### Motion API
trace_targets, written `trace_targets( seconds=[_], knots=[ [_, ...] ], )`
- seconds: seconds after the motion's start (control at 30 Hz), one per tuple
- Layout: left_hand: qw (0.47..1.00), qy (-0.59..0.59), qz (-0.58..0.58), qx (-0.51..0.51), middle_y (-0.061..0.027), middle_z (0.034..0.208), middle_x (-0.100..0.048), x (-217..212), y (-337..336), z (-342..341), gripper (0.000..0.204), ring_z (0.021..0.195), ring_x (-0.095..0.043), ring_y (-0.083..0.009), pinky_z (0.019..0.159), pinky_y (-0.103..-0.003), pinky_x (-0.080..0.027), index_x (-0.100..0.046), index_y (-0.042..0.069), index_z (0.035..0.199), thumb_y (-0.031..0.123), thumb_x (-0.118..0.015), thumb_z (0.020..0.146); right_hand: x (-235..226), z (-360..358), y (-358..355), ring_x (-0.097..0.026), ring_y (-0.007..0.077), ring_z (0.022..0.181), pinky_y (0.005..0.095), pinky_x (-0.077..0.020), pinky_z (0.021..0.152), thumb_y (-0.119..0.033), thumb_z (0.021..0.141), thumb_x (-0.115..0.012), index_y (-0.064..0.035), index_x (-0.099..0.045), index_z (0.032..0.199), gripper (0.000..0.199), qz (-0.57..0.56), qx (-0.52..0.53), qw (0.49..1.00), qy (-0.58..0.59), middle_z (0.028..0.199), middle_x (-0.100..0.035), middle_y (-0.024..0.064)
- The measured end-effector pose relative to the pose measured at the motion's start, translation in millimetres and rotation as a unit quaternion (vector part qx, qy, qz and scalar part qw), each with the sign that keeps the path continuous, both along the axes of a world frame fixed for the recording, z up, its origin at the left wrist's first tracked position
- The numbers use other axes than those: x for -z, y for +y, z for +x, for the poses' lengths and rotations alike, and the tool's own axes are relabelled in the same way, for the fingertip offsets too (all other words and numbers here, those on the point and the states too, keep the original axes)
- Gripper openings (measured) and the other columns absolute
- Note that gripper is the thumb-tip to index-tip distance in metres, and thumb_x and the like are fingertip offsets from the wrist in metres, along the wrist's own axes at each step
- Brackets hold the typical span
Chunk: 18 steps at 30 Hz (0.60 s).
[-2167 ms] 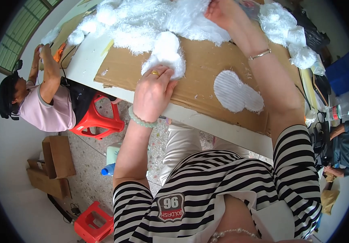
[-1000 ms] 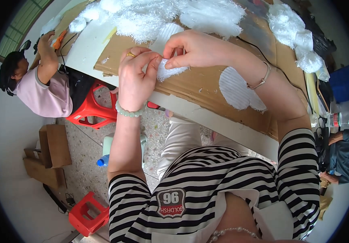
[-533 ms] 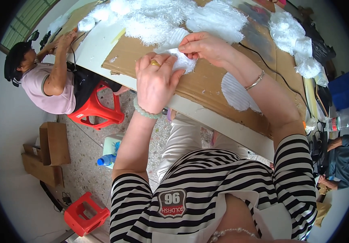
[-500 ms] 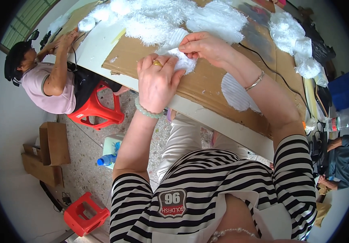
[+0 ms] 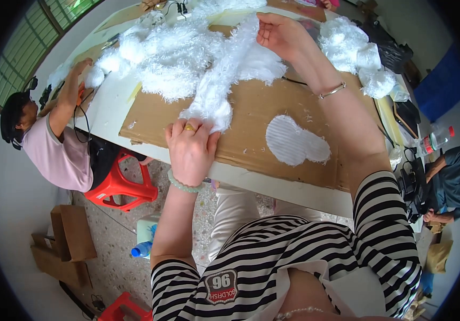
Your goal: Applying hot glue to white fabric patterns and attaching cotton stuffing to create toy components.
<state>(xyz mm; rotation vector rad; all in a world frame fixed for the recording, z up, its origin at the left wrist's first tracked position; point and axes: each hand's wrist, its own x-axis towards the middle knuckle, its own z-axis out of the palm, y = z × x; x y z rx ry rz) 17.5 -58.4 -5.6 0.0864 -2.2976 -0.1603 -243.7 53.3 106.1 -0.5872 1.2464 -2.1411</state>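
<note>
A white fluffy fabric strip (image 5: 216, 80) stretches between my two hands, above brown cardboard (image 5: 251, 112). My left hand (image 5: 191, 147) is closed on its near end at the cardboard's front edge; the fingertips are partly hidden behind the fluff. Farther off and to the right, my raised right hand (image 5: 283, 37) has its fingers curled together at the strip's far end. On the cardboard to the right lies a flat white ribbed piece (image 5: 294, 142), shaped like a shoe sole. A large heap of white fluffy material (image 5: 171, 67) spreads behind and left of the strip.
More white bundles (image 5: 347, 45) lie at the far right, beside a black plastic bag (image 5: 385, 48). A clear bottle (image 5: 438, 139) is on the right. Another person (image 5: 53, 144) works at the left on a red stool (image 5: 123, 182). One more person (image 5: 446, 184) sits at the right.
My right hand has moved far away and up from my left, drawing the white strip out long. My left hand has come slightly nearer. The sole-shaped piece is now fully uncovered.
</note>
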Motion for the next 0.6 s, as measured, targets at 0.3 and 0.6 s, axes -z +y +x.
trace_targets(
  seconds=[0.3,0.6],
  knots=[
    [1.000,-0.012,-0.011,0.008,-0.0062,0.085,-0.061,-2,-1,-2,0.020,0.084,-0.054,-0.0271,0.080,-0.042,-0.039,-0.068,0.005,0.085,0.016,-0.073,0.069,-60,-60,31,-0.057,0.0152,0.062,0.0278,-0.0451,0.055,-0.015,0.092,-0.048,-0.0054,-0.061,0.094,0.016,-0.121,0.108,0.987,-0.008,0.073,-0.061,0.0018],
    [0.999,-0.028,-0.015,0.007,-0.0080,0.088,-0.061,-9,1,-1,0.023,0.087,-0.054,-0.0283,0.084,-0.043,-0.038,-0.067,0.004,0.088,0.017,-0.073,0.070,-20,-104,-1,-0.052,0.0092,0.066,0.0256,-0.0405,0.059,-0.015,0.084,-0.062,-0.0044,-0.065,0.081,0.012,0.111,0.244,0.888,0.373,0.072,-0.060,-0.0003]
  ],
)
